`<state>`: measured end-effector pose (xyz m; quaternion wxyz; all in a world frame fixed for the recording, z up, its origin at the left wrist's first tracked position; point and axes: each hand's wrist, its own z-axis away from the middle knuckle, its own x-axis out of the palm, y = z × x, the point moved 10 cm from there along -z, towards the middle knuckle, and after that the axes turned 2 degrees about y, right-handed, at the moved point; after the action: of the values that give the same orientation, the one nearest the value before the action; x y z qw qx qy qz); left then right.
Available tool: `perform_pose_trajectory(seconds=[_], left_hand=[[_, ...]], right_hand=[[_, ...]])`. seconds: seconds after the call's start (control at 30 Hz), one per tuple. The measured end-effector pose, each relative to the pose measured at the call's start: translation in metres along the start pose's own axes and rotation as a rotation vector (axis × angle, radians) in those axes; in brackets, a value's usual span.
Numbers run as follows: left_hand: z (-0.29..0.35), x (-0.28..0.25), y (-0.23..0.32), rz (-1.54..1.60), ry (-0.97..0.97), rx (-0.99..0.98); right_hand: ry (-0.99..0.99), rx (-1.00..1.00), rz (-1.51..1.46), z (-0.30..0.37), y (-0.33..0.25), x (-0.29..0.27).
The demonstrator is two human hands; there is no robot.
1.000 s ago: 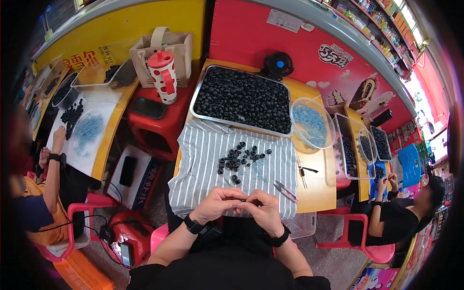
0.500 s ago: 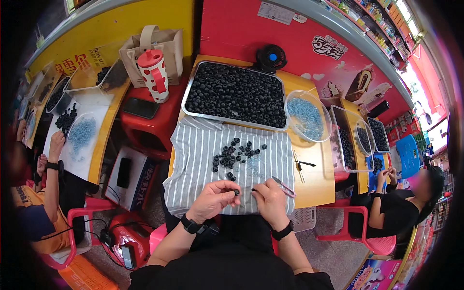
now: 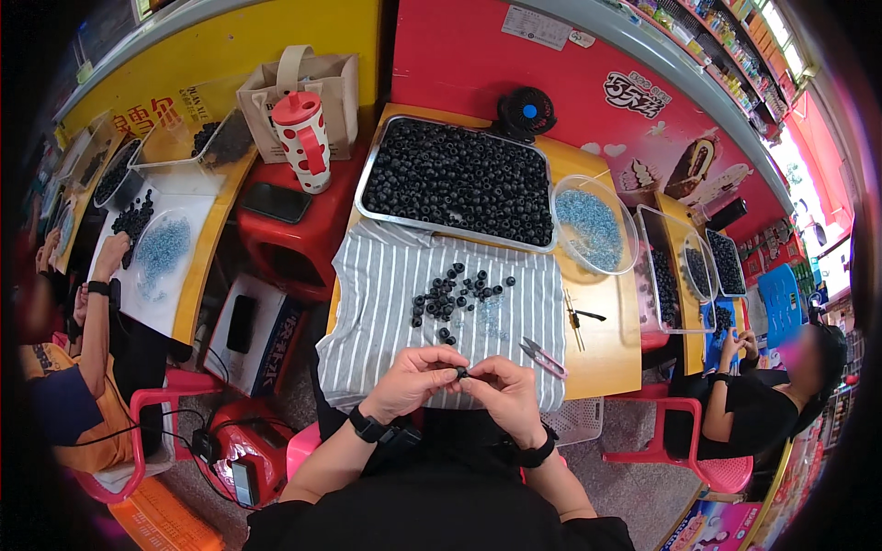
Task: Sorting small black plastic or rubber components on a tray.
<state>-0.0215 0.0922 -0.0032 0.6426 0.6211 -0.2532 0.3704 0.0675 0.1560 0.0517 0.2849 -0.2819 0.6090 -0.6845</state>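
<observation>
Between the fingertips of both hands is a small round black piece [image 3: 461, 373], of the same look as those on the cloth. My left hand [image 3: 404, 386] pinches it from the left. From the right, my right hand [image 3: 507, 393] closes thumb and finger on it; fingers hide much of it. Just beyond the hands, a loose group of black pieces [image 3: 446, 301], some showing a hole, lies on a grey-and-white striped cloth [image 3: 377, 275]. Tiny clear bluish bits [image 3: 493, 317] are scattered beside them. Pink-handled thread snips [image 3: 549, 362] lie right of my right hand.
Behind the cloth stands a metal tray [image 3: 369, 170] heaped with black pieces. Right of it is a clear bowl [image 3: 632, 241] of bluish bits, with a thin tool [image 3: 575, 320] nearer me. A black fan [image 3: 526, 112] is at the back. Co-workers [image 3: 87, 395] sit at both sides.
My right hand has moved left from beside the snips and now meets my left hand at the black piece. The snips are now fully uncovered. The whole view has shifted slightly.
</observation>
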Motion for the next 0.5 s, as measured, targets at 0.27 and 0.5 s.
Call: perform_pose_trajectory(seconds=[0.27,0.5], left_hand=[[-0.001,0.003,0.005,-0.051,-0.032,0.064],[0.000,0.007,0.008,-0.073,-0.041,0.083]], right_hand=[[0.030,-0.092,0.247,0.004,-0.014,0.001],[0.042,-0.149,0.108,0.004,-0.015,0.000]])
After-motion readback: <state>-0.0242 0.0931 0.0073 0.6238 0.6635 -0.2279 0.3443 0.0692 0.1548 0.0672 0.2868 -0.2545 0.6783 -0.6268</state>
